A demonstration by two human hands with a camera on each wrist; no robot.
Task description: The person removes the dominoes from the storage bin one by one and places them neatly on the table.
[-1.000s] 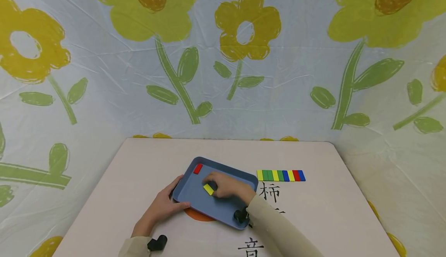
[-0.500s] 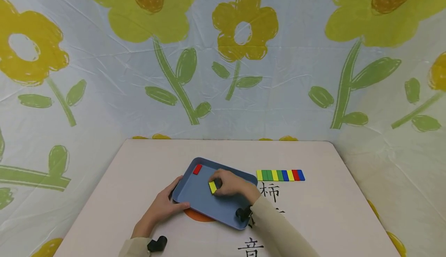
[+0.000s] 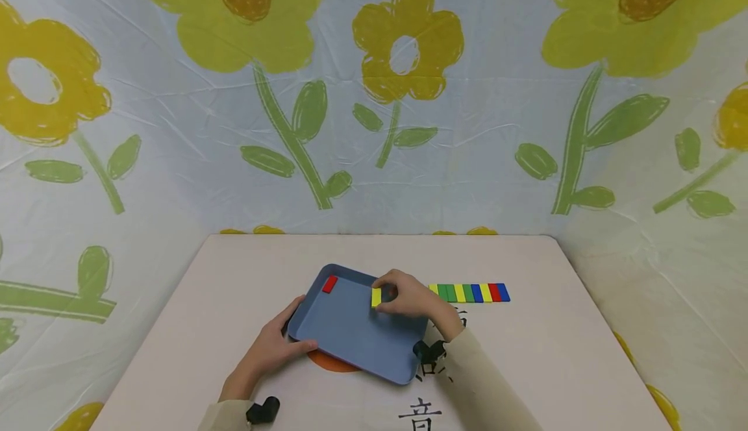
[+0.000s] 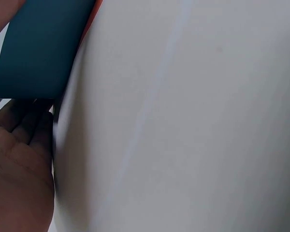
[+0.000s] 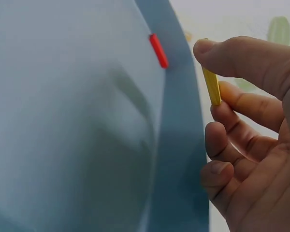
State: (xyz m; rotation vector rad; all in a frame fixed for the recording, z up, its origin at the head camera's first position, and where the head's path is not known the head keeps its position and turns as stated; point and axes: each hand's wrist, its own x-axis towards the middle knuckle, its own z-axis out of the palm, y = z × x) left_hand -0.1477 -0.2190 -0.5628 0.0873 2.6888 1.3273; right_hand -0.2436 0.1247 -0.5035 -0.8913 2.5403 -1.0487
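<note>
My right hand (image 3: 411, 296) pinches a small yellow tile (image 3: 376, 297) between thumb and fingers, above the far right part of a blue-grey tray (image 3: 356, 337). In the right wrist view the tile (image 5: 212, 87) is seen edge-on, apart from the tray wall (image 5: 181, 145). At the tray's left corner my left hand (image 3: 271, 348) grips the rim, thumb on the near edge and fingers along the left side. A red tile (image 3: 330, 284) lies in the tray's far left corner. In the left wrist view the left hand's fingers are partly hidden by the tray (image 4: 36, 53).
Right of the tray, a row of several yellow, green, blue and red tiles (image 3: 470, 293) lies side by side on the pale table (image 3: 526, 353). Black printed characters (image 3: 419, 415) mark the tabletop. An orange printed shape (image 3: 334, 361) shows under the tray's near edge. Flowered cloth (image 3: 456, 178) hangs behind.
My right hand has carried the yellow tile from the tray's middle toward its far right edge, turning it more upright. The left hand and the tray have stayed in place.
</note>
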